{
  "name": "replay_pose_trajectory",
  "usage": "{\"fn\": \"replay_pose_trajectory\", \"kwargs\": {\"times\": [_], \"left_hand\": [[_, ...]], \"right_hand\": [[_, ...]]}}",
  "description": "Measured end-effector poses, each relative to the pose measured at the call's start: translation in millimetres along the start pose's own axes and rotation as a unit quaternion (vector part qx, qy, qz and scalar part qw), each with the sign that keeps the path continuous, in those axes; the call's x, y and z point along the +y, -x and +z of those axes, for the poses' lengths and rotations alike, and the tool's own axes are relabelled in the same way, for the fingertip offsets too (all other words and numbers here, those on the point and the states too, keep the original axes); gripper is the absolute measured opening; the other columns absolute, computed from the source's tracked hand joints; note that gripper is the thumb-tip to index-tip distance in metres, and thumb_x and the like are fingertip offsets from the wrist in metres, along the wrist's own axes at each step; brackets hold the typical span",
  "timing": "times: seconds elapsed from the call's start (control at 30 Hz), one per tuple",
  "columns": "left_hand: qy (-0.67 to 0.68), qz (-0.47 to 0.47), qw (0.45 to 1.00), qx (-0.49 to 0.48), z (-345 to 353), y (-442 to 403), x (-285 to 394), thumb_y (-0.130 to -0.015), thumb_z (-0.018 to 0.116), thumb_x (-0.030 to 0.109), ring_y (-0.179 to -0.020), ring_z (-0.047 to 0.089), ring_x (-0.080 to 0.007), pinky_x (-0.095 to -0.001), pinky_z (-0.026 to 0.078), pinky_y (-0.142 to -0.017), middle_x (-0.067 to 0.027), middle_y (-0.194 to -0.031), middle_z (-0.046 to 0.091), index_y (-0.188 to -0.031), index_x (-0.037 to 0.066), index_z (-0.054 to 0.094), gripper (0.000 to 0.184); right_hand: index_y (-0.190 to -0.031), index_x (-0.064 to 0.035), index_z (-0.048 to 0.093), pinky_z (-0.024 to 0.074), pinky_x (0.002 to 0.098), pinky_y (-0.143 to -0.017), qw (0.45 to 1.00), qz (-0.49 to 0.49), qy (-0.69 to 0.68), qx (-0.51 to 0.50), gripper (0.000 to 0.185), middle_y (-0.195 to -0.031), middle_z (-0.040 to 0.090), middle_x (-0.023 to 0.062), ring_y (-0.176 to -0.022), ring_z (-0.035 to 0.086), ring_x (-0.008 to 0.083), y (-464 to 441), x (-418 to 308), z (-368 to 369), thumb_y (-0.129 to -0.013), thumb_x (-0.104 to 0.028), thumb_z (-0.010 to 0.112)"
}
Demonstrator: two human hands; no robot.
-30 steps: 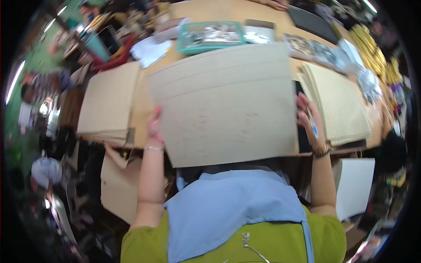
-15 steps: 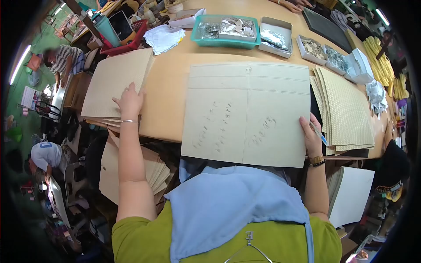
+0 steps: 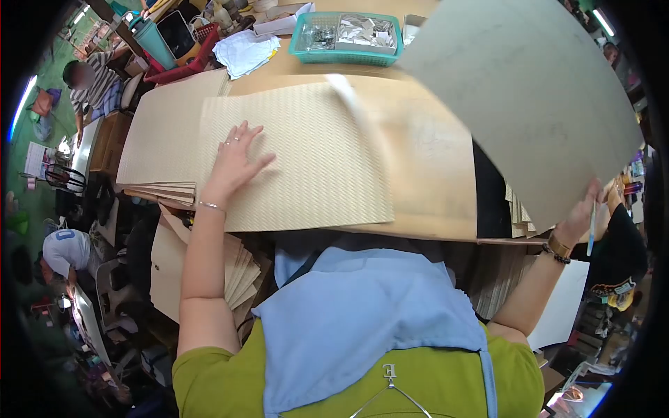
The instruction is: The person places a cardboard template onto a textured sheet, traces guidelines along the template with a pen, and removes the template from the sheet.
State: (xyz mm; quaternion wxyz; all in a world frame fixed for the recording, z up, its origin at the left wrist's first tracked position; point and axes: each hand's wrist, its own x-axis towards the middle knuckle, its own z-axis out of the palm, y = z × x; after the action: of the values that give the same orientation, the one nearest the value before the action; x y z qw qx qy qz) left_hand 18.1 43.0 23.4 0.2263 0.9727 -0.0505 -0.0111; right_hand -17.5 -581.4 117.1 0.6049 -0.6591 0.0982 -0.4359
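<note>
The left hand [image 3: 235,167], fingers apart, was over a woven-textured sheet [image 3: 300,181] on the table [image 3: 279,70]; handling it well seemed to call for light, flat pressure, sparing its lifted far-right corner. The right fingers [image 3: 577,217] clamped a grey board [image 3: 529,97] and a pen [image 3: 592,228] to the right. The sheet's long axis ran left to right; the board slanted, one corner nearest the person.

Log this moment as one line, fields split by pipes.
left hand: open over patterned sheet | right hand: holding up grey board, with pen | patterned sheet: mostly over table
</note>
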Motion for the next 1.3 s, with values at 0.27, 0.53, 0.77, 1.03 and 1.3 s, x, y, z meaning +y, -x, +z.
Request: {"fn": "replay_pose_trajectory", "kwargs": {"times": [0.27, 0.53, 0.77, 1.03, 1.3], "left_hand": [[-0.158, 0.045, 0.986, -0.006, 50, -38, 49, -0.082, 0.058, 0.063, -0.145, 0.015, -0.0400, -0.0658, 0.011, -0.111, -0.0172, -0.157, 0.021, -0.148, 0.025, 0.034, 0.080], [0.083, -0.003, 0.994, 0.077, 72, -75, 58, -0.093, 0.047, 0.054, -0.144, 0.018, -0.0392, -0.0650, 0.012, -0.111, -0.0194, -0.154, 0.026, -0.143, 0.020, 0.042, 0.061], [-0.080, -0.026, 0.993, 0.084, 59, -67, 16, -0.089, 0.051, 0.060, -0.144, 0.020, -0.0374, -0.0659, 0.012, -0.111, -0.0186, -0.153, 0.029, -0.141, 0.019, 0.046, 0.067], [-0.048, -0.041, 0.995, 0.078, 53, -66, 21, -0.086, 0.056, 0.059, -0.145, 0.019, -0.0352, -0.0631, 0.011, -0.112, -0.0167, -0.154, 0.029, -0.142, 0.016, 0.044, 0.072], [-0.045, -0.067, 0.994, 0.074, 58, -74, 17, -0.089, 0.053, 0.056, -0.146, 0.017, -0.0325, -0.0610, 0.010, -0.113, -0.0147, -0.156, 0.026, -0.146, 0.018, 0.039, 0.070]], "right_hand": [[-0.111, -0.0022, 0.061, 0.0482, 0.0231, -0.073, 0.992, 0.081, 0.042, -0.092, 0.026, -0.101, 0.065, 0.0046, -0.085, 0.059, 0.0098, 15, 11, -18, -0.101, -0.024, 0.051], [-0.113, 0.0009, 0.060, 0.0464, 0.0234, -0.079, 0.933, 0.204, 0.089, -0.284, 0.031, -0.101, 0.065, 0.0048, -0.090, 0.057, 0.0090, 54, 47, 34, -0.097, -0.025, 0.058], [-0.130, 0.0064, 0.050, 0.0476, 0.0248, -0.088, 0.930, 0.132, 0.107, -0.327, 0.046, -0.119, 0.061, 0.0132, -0.105, 0.058, 0.0131, 104, 75, 106, -0.093, -0.015, 0.065], [-0.131, 0.0053, 0.051, 0.0515, 0.0265, -0.079, 0.913, 0.160, 0.152, -0.344, 0.053, -0.105, 0.068, 0.0134, -0.089, 0.064, 0.0129, 120, 98, 131, -0.087, -0.015, 0.071], [-0.125, 0.0035, 0.057, 0.0514, 0.0280, -0.076, 0.873, 0.085, 0.309, -0.367, 0.055, -0.094, 0.071, 0.0156, -0.081, 0.067, 0.0175, 111, 82, 144, -0.082, -0.025, 0.076]]}}
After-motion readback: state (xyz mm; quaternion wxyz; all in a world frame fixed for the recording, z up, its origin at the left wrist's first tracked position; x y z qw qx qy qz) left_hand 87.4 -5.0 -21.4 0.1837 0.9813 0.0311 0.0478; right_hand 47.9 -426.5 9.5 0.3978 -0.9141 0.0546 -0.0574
